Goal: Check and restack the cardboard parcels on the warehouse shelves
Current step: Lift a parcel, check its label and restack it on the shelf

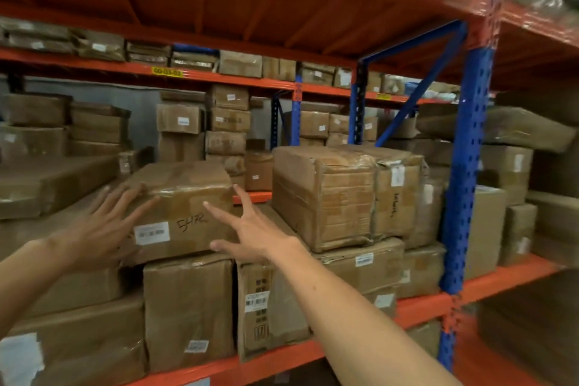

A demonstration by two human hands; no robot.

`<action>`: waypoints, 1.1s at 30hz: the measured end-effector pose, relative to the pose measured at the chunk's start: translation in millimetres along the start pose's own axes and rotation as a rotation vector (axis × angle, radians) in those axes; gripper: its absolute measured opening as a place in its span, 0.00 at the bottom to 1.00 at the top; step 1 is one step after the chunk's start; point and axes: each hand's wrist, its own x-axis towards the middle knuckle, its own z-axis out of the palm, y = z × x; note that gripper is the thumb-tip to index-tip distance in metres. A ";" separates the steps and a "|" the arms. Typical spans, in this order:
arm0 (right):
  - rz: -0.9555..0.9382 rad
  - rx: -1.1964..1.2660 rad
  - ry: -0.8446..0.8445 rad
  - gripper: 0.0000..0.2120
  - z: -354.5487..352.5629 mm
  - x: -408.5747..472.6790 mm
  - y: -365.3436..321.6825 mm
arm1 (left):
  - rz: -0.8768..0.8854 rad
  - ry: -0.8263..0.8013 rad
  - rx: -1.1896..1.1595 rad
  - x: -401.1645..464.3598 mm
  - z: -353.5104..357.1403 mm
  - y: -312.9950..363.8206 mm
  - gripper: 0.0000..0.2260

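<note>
Both the left hand [97, 229] and right hand [250, 233] are spread flat against a tape-glossed, rectangular cardboard parcel [185, 197] with a white barcode label [152, 232].

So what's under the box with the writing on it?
The handwritten box sits on two cardboard parcels: one in front, another to its left. Anything behind those is hidden.

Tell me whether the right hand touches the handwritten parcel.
Cannot tell. In the head view the right hand, fingers spread, overlaps the front of the handwritten parcel, with neither contact nor gap plainly visible.
</note>
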 end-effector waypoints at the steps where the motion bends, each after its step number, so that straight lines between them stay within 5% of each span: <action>1: 0.004 0.045 0.034 0.36 -0.4 -13.8 3.9 | 0.030 0.066 0.001 0.5 -4.6 5.9 0.52; 4: 0.096 0.199 0.209 0.33 -2.0 -52.2 27.2 | 0.054 0.135 -0.120 9.0 -22.3 47.2 0.42; 11: 0.436 0.510 0.661 0.34 -26.2 -120.7 109.5 | 0.268 0.221 -0.285 62.0 -63.5 177.8 0.44; 20: 0.387 0.572 0.573 0.38 -46.3 -147.4 213.8 | 0.209 0.143 -0.569 138.8 -78.8 308.0 0.54; 25: 0.303 0.555 0.606 0.37 -35.4 -131.4 256.3 | 0.082 0.076 -0.691 169.4 -70.6 326.0 0.58; 33: 0.228 0.579 0.716 0.36 -10.7 -113.0 248.0 | 0.092 0.200 -0.901 176.7 -61.6 312.6 0.49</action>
